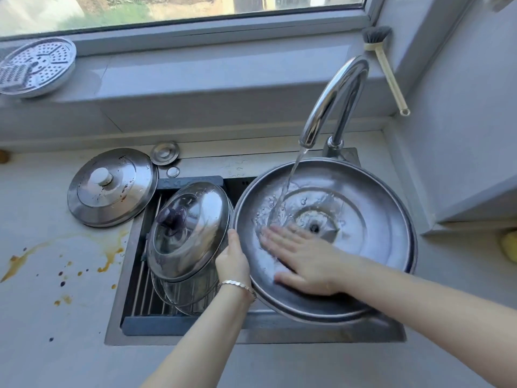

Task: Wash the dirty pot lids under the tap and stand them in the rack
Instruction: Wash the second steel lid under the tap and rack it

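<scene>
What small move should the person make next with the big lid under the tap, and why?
Probably slide the right hand around to the far part of the big lid. The water from the tap strikes left of the centre, the flat hand lies only on the near side, and the left hand grips the rim.

Kitchen corner: window wall and worktop, daylit.
Window (181, 7), grey frame, across the top, daylight entering. Deep grey sill (223, 74) beneath, bearing a perforated steamer plate (36, 65) at left. Long-handled brush (387, 71) leaning in the right corner. Pale wall (461, 121) at right. Light worktop (42, 317) with brown-orange spill marks (109, 259).
</scene>
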A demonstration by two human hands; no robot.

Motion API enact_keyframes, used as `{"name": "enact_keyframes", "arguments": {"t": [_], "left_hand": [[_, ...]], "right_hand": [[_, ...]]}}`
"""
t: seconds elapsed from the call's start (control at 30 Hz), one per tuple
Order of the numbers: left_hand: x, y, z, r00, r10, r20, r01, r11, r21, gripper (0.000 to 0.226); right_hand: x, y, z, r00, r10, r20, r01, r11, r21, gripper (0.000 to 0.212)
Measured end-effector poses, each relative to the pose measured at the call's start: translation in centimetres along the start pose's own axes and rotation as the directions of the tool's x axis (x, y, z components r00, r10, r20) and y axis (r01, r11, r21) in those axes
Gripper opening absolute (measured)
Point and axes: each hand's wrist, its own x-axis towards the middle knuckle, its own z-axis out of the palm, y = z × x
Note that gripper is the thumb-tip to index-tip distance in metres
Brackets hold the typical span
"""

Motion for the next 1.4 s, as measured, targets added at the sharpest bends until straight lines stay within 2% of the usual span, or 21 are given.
{"name": "enact_keyframes", "arguments": {"t": [0.07, 0.1, 0.23, 0.3, 0.4, 0.47, 0.53, 0.6, 0.7, 0.8, 0.97, 1.13, 1.27, 1.4], "left_hand": [[0.2, 0.5, 0.0, 1.0, -0.004, 0.01, 0.004, 1.0, -0.021, 0.039], [0.2, 0.5, -0.1, 1.0, 0.001, 0.022, 0.0, 1.0, -0.019, 0.039], [0.6, 0.2, -0.6, 1.0, -0.001, 0.02, 0.0, 0.998, 0.055, 0.046], [0.8, 0.4, -0.7, 1.0, -0.015, 0.012, 0.014, 0.997, 0.074, 0.047], [1.0, 0.4, -1.0, 0.999, -0.045, 0.026, 0.043, 0.997, 0.064, 0.046], [1.1, -0.1, -1.0, 0.998, -0.052, 0.039, 0.049, 0.996, 0.081, 0.048], [1.0, -0.5, -0.9, 0.998, -0.038, 0.055, 0.031, 0.993, 0.117, 0.046], [0.7, -0.5, -1.0, 0.998, -0.008, 0.058, 0.001, 0.993, 0.12, 0.049], [1.4, 0.0, -1.6, 1.0, 0.005, -0.002, -0.005, 0.998, 0.063, 0.048], [2.0, 0.5, -2.3, 0.999, 0.001, -0.048, 0.001, 0.999, 0.044, 0.042], [1.2, 0.3, -1.7, 1.0, 0.013, 0.003, -0.013, 0.996, 0.09, 0.047], [1.8, 0.1, -2.0, 0.999, -0.02, -0.028, 0.021, 0.999, 0.04, 0.045], [1.8, -0.2, -1.8, 1.0, 0.003, -0.025, -0.001, 0.996, 0.092, 0.049], [2.1, 0.1, -2.0, 0.999, 0.017, -0.034, -0.014, 0.996, 0.093, 0.049]], "right_hand": [[-0.5, -2.2, 0.6, 0.991, -0.129, 0.034, 0.127, 0.99, 0.054, 0.079], [-0.4, -2.3, 0.6, 0.989, -0.143, 0.028, 0.141, 0.988, 0.066, 0.08], [0.7, -0.1, 0.3, 0.996, 0.055, -0.067, -0.051, 0.997, 0.065, 0.086], [0.9, -0.8, 0.4, 0.999, -0.029, -0.044, 0.032, 0.998, 0.05, 0.083], [0.1, -2.4, 0.4, 0.98, -0.196, 0.036, 0.193, 0.979, 0.062, 0.068], [0.5, -1.7, 0.2, 0.988, -0.15, 0.032, 0.149, 0.988, 0.052, 0.073], [1.4, -0.8, 0.1, 0.999, -0.038, -0.024, 0.039, 0.999, 0.027, 0.081], [2.1, -0.7, 0.0, 0.998, -0.017, -0.058, 0.017, 1.0, 0.001, 0.072], [0.9, -1.8, 0.1, 0.982, -0.186, 0.001, 0.186, 0.981, 0.063, 0.06], [-1.2, -2.0, 0.1, 0.964, -0.261, 0.05, 0.254, 0.96, 0.115, 0.061], [0.0, -1.0, -0.3, 0.99, -0.136, -0.029, 0.137, 0.989, 0.052, 0.066], [-0.9, -0.8, 0.2, 0.976, -0.22, -0.003, 0.219, 0.971, 0.096, 0.057], [-0.6, -0.8, 0.1, 0.987, -0.163, -0.007, 0.163, 0.985, 0.055, 0.067], [-0.7, -1.7, 0.4, 0.996, -0.083, -0.032, 0.085, 0.994, 0.064, 0.064]]}}
